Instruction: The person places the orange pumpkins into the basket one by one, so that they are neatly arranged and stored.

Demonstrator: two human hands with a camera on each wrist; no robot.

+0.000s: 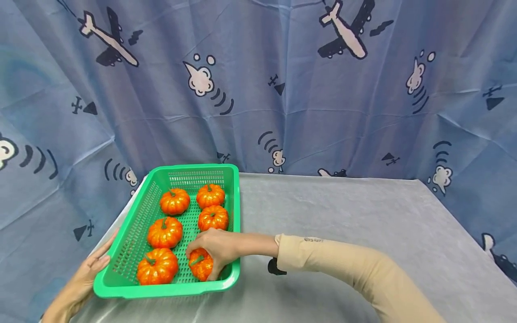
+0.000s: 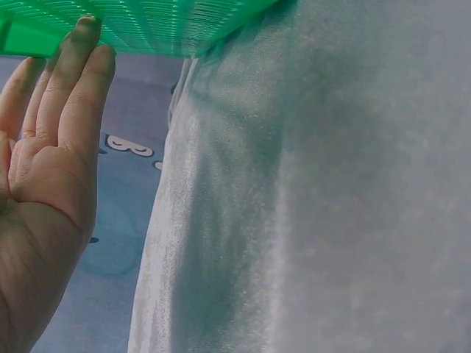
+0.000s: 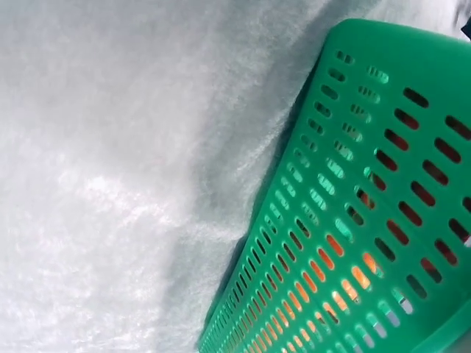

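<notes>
A green plastic basket [image 1: 167, 291] with slotted walls stands at the left of the table, several small orange pumpkins inside. My right hand [image 1: 220, 246] reaches over its right rim and grips the nearest pumpkin [image 1: 200, 264] of the right-hand column, fingers on its far side and thumb at the near side. Just beyond that hand is another pumpkin [image 1: 213, 218]. My left hand [image 1: 90, 271] rests against the basket's left side; the left wrist view shows its fingers [image 2: 73, 95] straight along the slotted wall. In the right wrist view, orange shows through the basket's slots [image 3: 360, 278], and the right hand is hidden.
A pale grey cloth covers the table [image 1: 343, 215], which extends to the right of the basket. Behind it hangs a blue curtain [image 1: 258, 89] printed with airplanes, close to the basket's far end. The table's left edge runs beside the basket.
</notes>
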